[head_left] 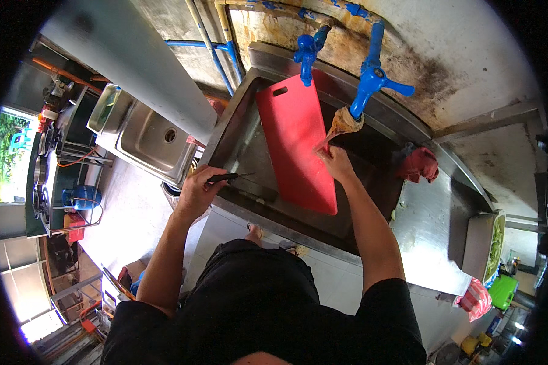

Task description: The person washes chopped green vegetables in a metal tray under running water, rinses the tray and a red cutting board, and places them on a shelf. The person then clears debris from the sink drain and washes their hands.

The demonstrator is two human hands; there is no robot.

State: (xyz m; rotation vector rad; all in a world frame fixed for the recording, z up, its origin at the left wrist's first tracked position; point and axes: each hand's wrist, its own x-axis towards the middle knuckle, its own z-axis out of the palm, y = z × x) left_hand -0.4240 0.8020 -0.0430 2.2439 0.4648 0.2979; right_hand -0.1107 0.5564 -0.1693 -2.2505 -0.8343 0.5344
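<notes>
My left hand (196, 191) is closed around the black handle of a small knife (221, 177) at the sink's left front corner; the thin blade points right. A red cutting board (291, 140) with a slot handle lies slanted in the steel sink (240, 143), its top end by the far rim. My right hand (336, 164) is at the board's right edge under a blue tap, fingers bent together; what they hold, if anything, I cannot make out. From the tap's mouth hangs a brownish wrapping (345, 121), with what looks like a water stream running down toward my fingers.
Another blue tap (307, 55) juts over the board's top. A dark red cloth (421, 164) lies on the sink's right side, beside a steel counter (423, 231). A tub of green pieces (496, 243) stands farther right. On the left are a second sink (152, 143) and a grey column (140, 55).
</notes>
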